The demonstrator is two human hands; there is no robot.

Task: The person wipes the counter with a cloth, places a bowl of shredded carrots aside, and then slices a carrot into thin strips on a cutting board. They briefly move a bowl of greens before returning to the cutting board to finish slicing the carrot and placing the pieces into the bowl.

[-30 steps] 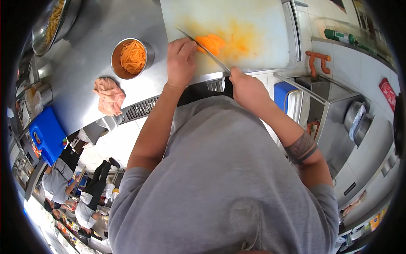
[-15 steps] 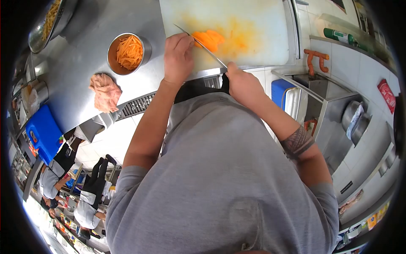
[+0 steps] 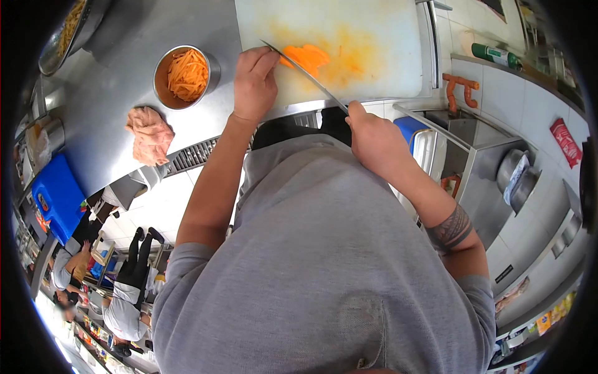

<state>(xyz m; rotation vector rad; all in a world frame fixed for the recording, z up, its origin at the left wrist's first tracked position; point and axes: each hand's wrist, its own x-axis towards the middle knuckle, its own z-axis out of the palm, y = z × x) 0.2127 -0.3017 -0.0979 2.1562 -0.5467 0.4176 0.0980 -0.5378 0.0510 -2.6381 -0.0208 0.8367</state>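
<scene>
While the head camera looks steeply down over a grey shirt, a white cutting board [image 3: 374, 37] lies at the near edge of a steel counter [image 3: 124, 106], its near edge running just past both hands and its right edge close to the counter's end, where the surface gives way to a sunken steel sink area [image 3: 473, 143]. The board's right half is bare and stained orange. To the left of the board the counter is open, apart from a round metal bowl of carrot strips [image 3: 185, 75] and a crumpled pink cloth [image 3: 148, 134] nearer the edge. A small pile of sliced carrot [image 3: 305, 57] sits on the board. The left hand [image 3: 254, 84] rests curled, fingertips pressed down just left of the carrot. The right hand [image 3: 374, 140] is closed around the handle of a long knife [image 3: 305, 71], held off the counter's edge; the blade slants up and left across the carrot, its tip beside the left fingers.
</scene>
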